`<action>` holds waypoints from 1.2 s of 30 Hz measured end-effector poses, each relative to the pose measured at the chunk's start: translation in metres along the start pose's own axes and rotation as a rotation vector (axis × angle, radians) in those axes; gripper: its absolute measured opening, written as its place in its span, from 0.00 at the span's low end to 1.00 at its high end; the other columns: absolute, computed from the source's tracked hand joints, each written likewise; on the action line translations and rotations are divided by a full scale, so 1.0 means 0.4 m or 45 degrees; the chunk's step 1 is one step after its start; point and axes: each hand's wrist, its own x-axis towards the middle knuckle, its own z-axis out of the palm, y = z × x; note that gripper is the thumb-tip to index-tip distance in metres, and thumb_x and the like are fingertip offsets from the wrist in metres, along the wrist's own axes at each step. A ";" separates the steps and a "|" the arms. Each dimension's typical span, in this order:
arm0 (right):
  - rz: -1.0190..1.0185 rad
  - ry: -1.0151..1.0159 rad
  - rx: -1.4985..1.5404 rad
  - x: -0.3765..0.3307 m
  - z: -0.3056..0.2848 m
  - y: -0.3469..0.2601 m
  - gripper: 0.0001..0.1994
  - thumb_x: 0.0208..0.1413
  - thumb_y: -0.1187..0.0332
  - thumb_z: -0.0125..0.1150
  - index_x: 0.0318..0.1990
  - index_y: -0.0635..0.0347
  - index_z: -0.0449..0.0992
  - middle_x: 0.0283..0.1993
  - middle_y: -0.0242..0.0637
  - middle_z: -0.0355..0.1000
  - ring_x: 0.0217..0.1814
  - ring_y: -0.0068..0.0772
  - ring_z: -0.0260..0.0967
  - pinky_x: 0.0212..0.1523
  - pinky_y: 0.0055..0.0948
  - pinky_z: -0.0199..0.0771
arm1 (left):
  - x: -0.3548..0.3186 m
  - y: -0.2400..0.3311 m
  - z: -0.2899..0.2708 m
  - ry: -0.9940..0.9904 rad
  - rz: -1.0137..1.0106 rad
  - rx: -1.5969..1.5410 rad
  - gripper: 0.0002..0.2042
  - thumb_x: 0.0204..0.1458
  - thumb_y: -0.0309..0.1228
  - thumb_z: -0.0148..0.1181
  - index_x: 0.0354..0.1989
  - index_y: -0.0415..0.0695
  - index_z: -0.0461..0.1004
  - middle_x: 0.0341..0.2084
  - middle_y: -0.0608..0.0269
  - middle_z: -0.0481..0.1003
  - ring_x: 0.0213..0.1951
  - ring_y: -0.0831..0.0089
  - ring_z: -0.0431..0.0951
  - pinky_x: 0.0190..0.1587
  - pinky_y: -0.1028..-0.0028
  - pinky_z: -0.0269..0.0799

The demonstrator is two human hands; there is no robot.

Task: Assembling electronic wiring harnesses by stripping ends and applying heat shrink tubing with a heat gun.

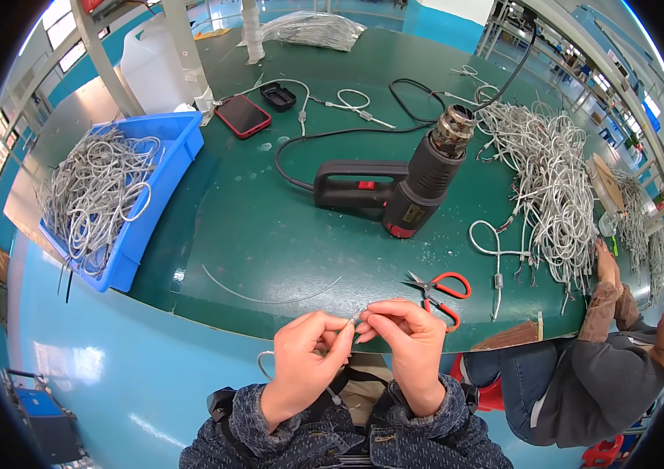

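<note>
My left hand (307,356) and my right hand (405,344) meet at the near edge of the green table (269,227), both pinching the end of a thin grey cable (357,316). A loop of that cable (263,361) hangs below my left hand. Small red-handled scissors (443,295) lie just to the right of my right hand. A loose grey wire (269,297) lies on the table ahead of my hands. A black heat gun (406,181) rests on its side in the middle of the table.
A blue bin (161,195) holding grey cable loops sits at the left. A big heap of grey cables (555,187) lies at the right, where another person's hand (606,262) reaches. A red-cased phone (243,116) and a white jug (150,66) stand farther back.
</note>
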 end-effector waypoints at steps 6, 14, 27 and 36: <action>0.052 -0.046 0.095 -0.004 -0.013 0.010 0.05 0.54 0.82 0.57 0.38 0.73 0.74 0.37 0.45 0.75 0.36 0.32 0.76 0.36 0.24 0.78 | -0.002 0.001 0.001 0.015 0.033 0.025 0.02 0.51 0.17 0.57 0.31 0.31 0.73 0.24 0.61 0.72 0.21 0.78 0.76 0.23 0.82 0.73; 0.054 -0.059 0.077 -0.004 -0.011 0.008 0.04 0.54 0.82 0.56 0.37 0.72 0.74 0.34 0.45 0.75 0.34 0.32 0.76 0.34 0.24 0.78 | -0.003 0.001 0.000 -0.002 0.033 0.035 0.02 0.51 0.17 0.57 0.31 0.31 0.74 0.25 0.61 0.71 0.22 0.78 0.76 0.23 0.82 0.74; 0.059 -0.027 -0.009 -0.001 -0.011 0.007 0.02 0.55 0.82 0.54 0.34 0.72 0.73 0.32 0.45 0.75 0.30 0.31 0.74 0.31 0.25 0.77 | -0.003 -0.005 0.002 -0.015 0.049 0.086 0.01 0.51 0.17 0.57 0.30 0.31 0.73 0.24 0.62 0.71 0.21 0.78 0.76 0.22 0.82 0.73; 0.031 -0.050 0.017 -0.005 -0.013 0.009 0.02 0.55 0.82 0.54 0.34 0.71 0.73 0.32 0.41 0.72 0.30 0.28 0.73 0.31 0.23 0.75 | -0.002 -0.004 0.006 0.024 -0.004 -0.047 0.01 0.50 0.19 0.59 0.30 0.35 0.73 0.22 0.63 0.72 0.20 0.82 0.75 0.20 0.83 0.69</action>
